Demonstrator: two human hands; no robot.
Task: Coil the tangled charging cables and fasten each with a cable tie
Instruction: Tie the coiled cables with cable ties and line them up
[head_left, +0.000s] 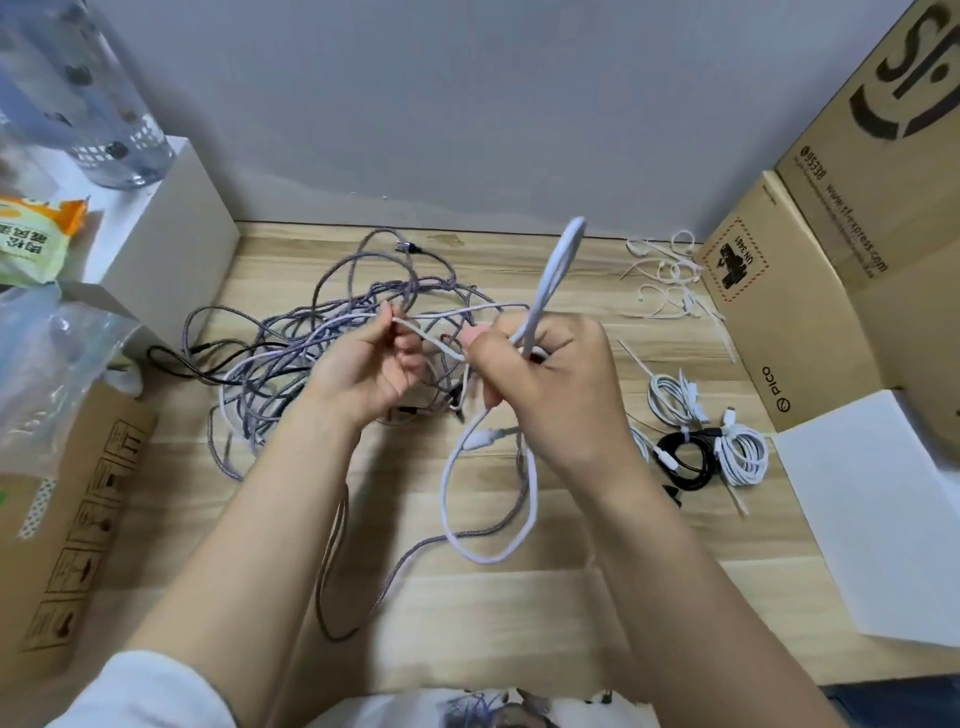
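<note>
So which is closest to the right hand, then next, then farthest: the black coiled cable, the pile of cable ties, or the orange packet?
From the right hand in the head view:
1. The black coiled cable, on the table to its right and a little nearer the person.
2. The pile of cable ties, farther right and back by the wall.
3. The orange packet, far across on the left, up on the white box.

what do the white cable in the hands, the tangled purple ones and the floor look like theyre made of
White cable: looks like a smooth rubbery or plastic jacket, matte, with an even surface and no weave showing.
Purple cables: seem braided fabric sleeving, going by the speckled, woven texture.
Floor: pale wood-look planks with grain and seams; whether real wood or laminate cannot be told.
</note>
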